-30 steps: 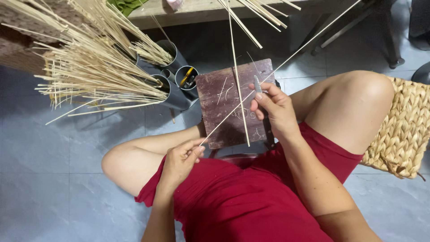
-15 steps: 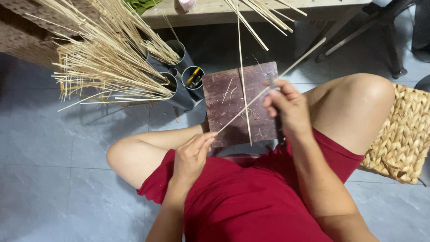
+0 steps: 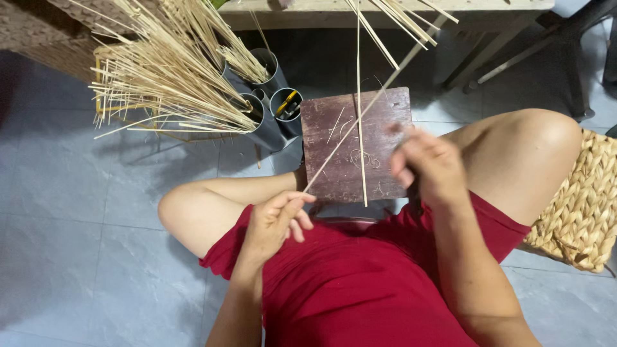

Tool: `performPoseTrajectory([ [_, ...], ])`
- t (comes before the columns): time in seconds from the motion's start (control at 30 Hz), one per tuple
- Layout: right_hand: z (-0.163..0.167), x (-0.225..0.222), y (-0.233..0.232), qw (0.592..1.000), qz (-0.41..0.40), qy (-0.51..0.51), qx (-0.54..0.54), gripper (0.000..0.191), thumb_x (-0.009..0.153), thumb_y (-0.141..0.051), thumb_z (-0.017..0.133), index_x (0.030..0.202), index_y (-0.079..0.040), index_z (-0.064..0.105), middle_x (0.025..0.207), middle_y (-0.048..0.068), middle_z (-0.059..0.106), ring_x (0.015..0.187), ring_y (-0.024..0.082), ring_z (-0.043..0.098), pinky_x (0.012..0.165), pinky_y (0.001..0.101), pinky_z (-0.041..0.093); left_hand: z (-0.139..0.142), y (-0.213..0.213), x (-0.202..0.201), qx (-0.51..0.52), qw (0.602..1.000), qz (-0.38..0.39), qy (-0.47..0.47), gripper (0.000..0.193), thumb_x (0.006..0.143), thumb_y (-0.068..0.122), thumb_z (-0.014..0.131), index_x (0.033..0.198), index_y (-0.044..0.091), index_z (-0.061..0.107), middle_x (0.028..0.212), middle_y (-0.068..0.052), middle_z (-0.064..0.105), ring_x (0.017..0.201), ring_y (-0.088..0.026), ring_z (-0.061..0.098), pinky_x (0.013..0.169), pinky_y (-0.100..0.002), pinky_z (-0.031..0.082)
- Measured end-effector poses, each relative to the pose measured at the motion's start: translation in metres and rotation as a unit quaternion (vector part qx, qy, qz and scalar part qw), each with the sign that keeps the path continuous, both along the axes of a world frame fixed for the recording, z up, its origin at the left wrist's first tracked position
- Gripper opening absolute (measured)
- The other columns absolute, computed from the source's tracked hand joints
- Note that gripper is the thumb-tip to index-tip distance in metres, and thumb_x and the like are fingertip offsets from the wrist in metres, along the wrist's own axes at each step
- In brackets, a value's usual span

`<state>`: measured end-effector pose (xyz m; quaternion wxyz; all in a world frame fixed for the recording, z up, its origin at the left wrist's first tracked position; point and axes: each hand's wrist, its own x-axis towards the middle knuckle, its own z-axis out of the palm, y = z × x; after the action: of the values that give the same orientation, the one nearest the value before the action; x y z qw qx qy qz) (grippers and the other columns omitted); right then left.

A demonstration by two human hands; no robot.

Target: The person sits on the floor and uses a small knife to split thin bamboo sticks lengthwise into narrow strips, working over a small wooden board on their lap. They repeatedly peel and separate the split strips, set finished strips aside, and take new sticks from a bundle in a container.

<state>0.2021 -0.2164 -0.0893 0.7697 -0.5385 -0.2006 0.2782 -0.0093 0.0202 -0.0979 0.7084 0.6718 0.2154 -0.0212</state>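
My left hand [image 3: 277, 220] pinches the near end of a long thin pale strip [image 3: 376, 95] that slants up and right over a dark reddish wooden board [image 3: 334, 157]. The board rests between my knees. A second thin strip [image 3: 359, 135] lies almost straight up and down across the board. My right hand [image 3: 427, 168] is blurred, with curled fingers, above the board's right edge and clear of the slanting strip. A small blade seen in it earlier is only a dark smear at its fingertips now.
Grey metal cylinders [image 3: 273, 125] hold bundles of pale strips [image 3: 167, 90] at the upper left; one holds small tools [image 3: 286, 103]. A wooden bench [image 3: 385, 11] runs along the top, with dark chair legs [image 3: 540, 45] beside it. A woven seat [image 3: 588, 205] lies at my right.
My right hand has come off the slanting strip and dropped down and right toward my thigh. My left hand keeps hold of the strip's near end.
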Motion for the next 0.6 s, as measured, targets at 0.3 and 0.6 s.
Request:
performPoseTrajectory([
  [0.3,0.007,-0.032,0.035,0.959,0.274,0.050,-0.048,0.037,0.104,-0.012,0.055,0.140,-0.002,0.057,0.079,0.003,0.068,0.062,0.005,0.054,0.056,0.0191,0.046,0.003,-0.010,0.008,-0.189,0.975,-0.116,0.011,0.037,0.109,0.031,0.048,0.115,0.001,0.069,0.069,-0.009,0.071,0.045,-0.009,0.060,0.044,-0.020,0.044],
  [0.6,-0.011,-0.035,0.038,0.982,0.154,-0.013,-0.109,0.029,0.105,-0.013,0.057,0.132,-0.004,0.065,0.079,-0.002,0.065,0.064,0.002,0.052,0.054,0.0172,0.042,0.014,-0.018,0.004,0.021,0.998,-0.054,0.015,0.034,0.107,0.031,0.050,0.109,0.005,0.073,0.058,-0.003,0.064,0.041,-0.004,0.051,0.041,-0.020,0.039],
])
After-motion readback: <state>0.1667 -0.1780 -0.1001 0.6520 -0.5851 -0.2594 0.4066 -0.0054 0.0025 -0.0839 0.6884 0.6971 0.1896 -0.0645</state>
